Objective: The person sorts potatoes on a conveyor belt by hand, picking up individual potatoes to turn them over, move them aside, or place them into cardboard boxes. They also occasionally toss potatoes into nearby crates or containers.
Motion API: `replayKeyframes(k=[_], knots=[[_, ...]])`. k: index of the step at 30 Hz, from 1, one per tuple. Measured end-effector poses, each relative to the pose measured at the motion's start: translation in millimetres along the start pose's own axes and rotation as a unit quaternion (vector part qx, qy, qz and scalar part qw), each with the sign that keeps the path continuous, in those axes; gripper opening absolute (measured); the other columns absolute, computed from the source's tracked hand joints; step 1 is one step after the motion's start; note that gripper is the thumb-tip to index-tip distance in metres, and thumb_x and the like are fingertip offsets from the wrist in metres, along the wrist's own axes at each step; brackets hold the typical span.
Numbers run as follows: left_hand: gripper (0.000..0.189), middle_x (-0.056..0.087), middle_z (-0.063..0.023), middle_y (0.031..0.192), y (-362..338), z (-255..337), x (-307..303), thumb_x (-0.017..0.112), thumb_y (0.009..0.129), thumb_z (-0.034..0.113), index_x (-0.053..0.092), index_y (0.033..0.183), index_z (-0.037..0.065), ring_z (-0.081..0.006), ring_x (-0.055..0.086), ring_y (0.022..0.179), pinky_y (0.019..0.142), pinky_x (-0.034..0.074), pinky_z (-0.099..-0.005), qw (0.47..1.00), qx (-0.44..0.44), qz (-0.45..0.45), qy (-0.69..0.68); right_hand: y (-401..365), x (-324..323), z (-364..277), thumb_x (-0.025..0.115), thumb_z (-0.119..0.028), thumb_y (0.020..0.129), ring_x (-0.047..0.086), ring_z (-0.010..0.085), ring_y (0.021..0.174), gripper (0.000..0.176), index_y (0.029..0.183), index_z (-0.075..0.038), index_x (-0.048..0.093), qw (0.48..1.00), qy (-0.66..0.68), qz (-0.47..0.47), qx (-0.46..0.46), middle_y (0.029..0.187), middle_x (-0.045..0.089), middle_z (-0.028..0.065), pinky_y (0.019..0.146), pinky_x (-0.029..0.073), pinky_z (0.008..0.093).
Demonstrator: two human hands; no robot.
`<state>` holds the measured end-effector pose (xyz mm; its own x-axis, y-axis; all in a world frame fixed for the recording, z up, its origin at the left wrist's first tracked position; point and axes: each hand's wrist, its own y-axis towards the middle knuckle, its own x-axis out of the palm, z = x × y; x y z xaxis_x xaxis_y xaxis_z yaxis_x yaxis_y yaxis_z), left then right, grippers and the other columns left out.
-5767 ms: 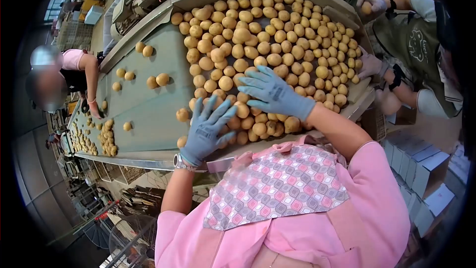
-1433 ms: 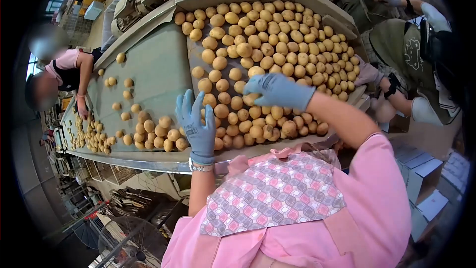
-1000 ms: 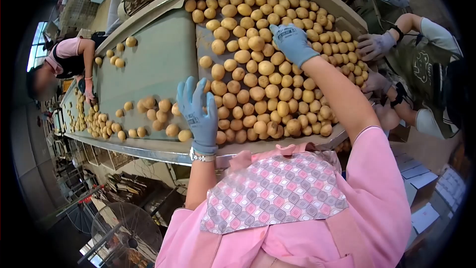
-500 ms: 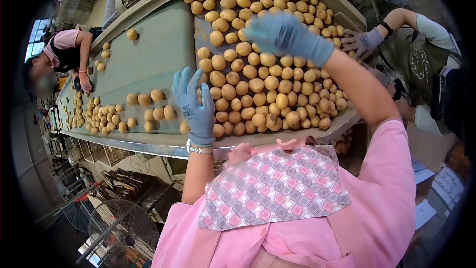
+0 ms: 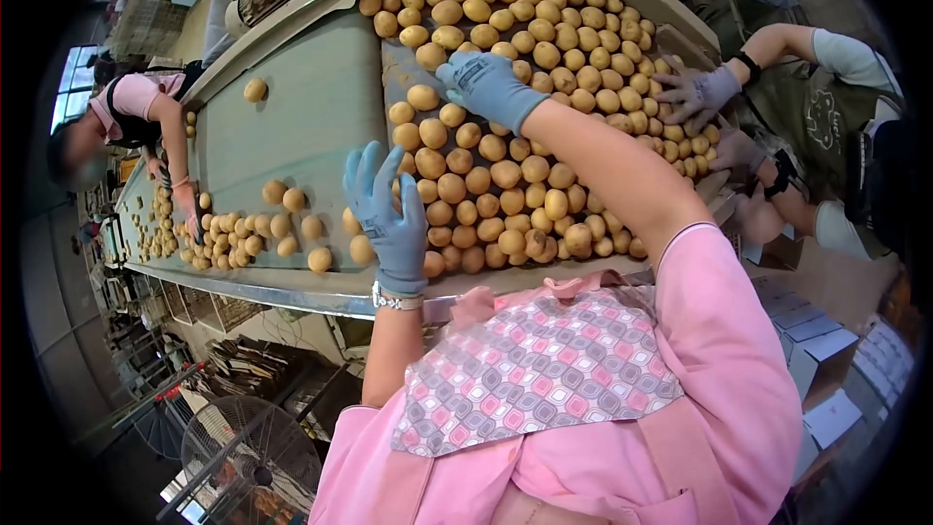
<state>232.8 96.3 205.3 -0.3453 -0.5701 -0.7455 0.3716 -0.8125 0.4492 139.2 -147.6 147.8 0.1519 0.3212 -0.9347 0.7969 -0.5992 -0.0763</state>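
Many round yellow-brown potatoes [image 5: 505, 174] lie spread over the grey sorting surface at the end of a green conveyor belt [image 5: 321, 107]. My left hand [image 5: 389, 224], in a blue-grey glove, is raised over the near part of the belt's end, fingers spread and nothing held. A few potatoes sit right beside it. Across the middle reaches my right hand [image 5: 491, 87], gloved the same way, palm down among the potatoes at the far left of the pile. Its fingers point left and seem extended, their tips partly hidden; no potato shows in its grasp.
A co-worker's gloved hands [image 5: 700, 92] rest at the pile's right end. Another person's gloved hand [image 5: 187, 204] touches potatoes farther up the belt. A metal rim [image 5: 282, 294] runs along the near side. A caged fan [image 5: 251, 462] stands below left.
My right hand has moved left and down over the potatoes. Potatoes on the belt have shifted. The left hand stays nearly in place. The co-worker on the left reaches nearer the potatoes.
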Motion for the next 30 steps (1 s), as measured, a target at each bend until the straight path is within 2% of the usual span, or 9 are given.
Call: replayKeyframes(k=[3,5,8,11,13,16,18,23,30], knots=[[0.037,0.061,-0.0182,0.147,2,1,2,0.064,0.097,0.005,0.073,0.133,0.008,-0.0434,0.05,0.144,0.119,0.04,-0.0542,1.0,-0.001,0.006,-0.017,-45,-8,10,0.073,-0.031,0.096,0.077,0.0286,0.098,0.021,0.108,-0.014,0.073,0.982,0.035,0.147,-0.111,0.112,0.075,0.0073,0.078,0.063,0.0431],[0.037,0.062,-0.0179,0.148,1,0,-1,0.063,0.097,0.003,0.074,0.132,0.006,-0.0413,0.05,0.146,0.121,0.039,-0.0522,1.0,-0.01,0.009,-0.017,-76,-50,13,0.074,-0.033,0.093,0.076,0.029,0.097,0.022,0.105,-0.015,0.075,0.984,0.023,0.012,-0.178,0.107,0.075,0.0067,0.077,0.062,0.0456],[0.036,0.062,-0.0179,0.147,5,0,0,0.064,0.098,0.002,0.074,0.132,0.005,-0.0416,0.05,0.145,0.12,0.04,-0.052,1.0,-0.005,0.01,-0.02,-28,-98,45,0.08,-0.03,0.091,0.074,0.0309,0.104,0.042,0.129,-0.013,0.073,0.99,-0.135,-0.048,0.012,0.123,0.073,0.0134,0.096,0.061,0.0407],[0.037,0.062,-0.018,0.147,6,5,1,0.064,0.098,0.003,0.073,0.133,0.006,-0.0416,0.05,0.145,0.119,0.041,-0.0517,1.0,0.009,0.006,-0.013,-35,-118,102,0.074,-0.012,0.098,0.072,0.0308,0.111,0.047,0.143,-0.006,0.064,0.94,0.022,0.334,-0.074,0.133,0.073,0.0139,0.097,0.061,0.0393],[0.038,0.062,-0.0183,0.147,4,5,0,0.064,0.099,0.004,0.072,0.135,0.006,-0.0419,0.05,0.145,0.119,0.04,-0.0513,1.0,0.009,0.003,-0.004,-76,-104,67,0.072,-0.01,0.098,0.073,0.0312,0.11,0.049,0.146,-0.006,0.062,0.915,0.079,0.365,-0.153,0.133,0.073,0.0139,0.096,0.062,0.0414],[0.046,0.057,-0.0199,0.153,0,10,-6,0.068,0.1,0.017,0.065,0.145,0.008,-0.0447,0.045,0.148,0.122,0.035,-0.0553,1.0,0.007,-0.024,0.001,-141,-34,-5,0.075,-0.022,0.089,0.071,0.0231,0.098,0.046,0.134,-0.017,0.067,0.986,0.004,0.017,-0.163,0.132,0.068,0.0023,0.079,0.056,0.0405],[0.057,0.051,-0.0208,0.159,-3,30,-11,0.071,0.099,0.028,0.059,0.152,0.01,-0.0471,0.041,0.151,0.124,0.03,-0.0587,0.985,0.051,-0.147,0.069,-187,27,-4,0.073,-0.028,0.09,0.064,0.0249,0.126,0.047,0.136,-0.019,0.068,0.902,0.018,0.201,-0.381,0.144,0.063,0.0006,0.109,0.05,0.0469],[0.076,0.044,-0.0165,0.168,-7,-17,15,0.076,0.093,0.045,0.052,0.161,0.021,-0.0486,0.032,0.157,0.129,0.02,-0.0651,0.904,0.186,-0.361,0.13,-148,82,27,0.07,-0.042,0.098,0.041,0.0302,0.157,0.049,0.142,-0.02,0.066,0.952,0.104,0.182,-0.224,0.168,0.047,0.0069,0.125,0.031,0.0594],[0.069,0.048,-0.0192,0.164,51,0,25,0.077,0.094,0.03,0.054,0.157,0.013,-0.0483,0.037,0.154,0.128,0.024,-0.0643,0.969,0.15,-0.166,0.103,-152,19,24,0.073,-0.039,0.096,0.053,0.0372,0.143,0.051,0.14,-0.014,0.064,0.947,0.129,0.255,-0.148,0.162,0.049,0.0192,0.121,0.038,0.0571]])
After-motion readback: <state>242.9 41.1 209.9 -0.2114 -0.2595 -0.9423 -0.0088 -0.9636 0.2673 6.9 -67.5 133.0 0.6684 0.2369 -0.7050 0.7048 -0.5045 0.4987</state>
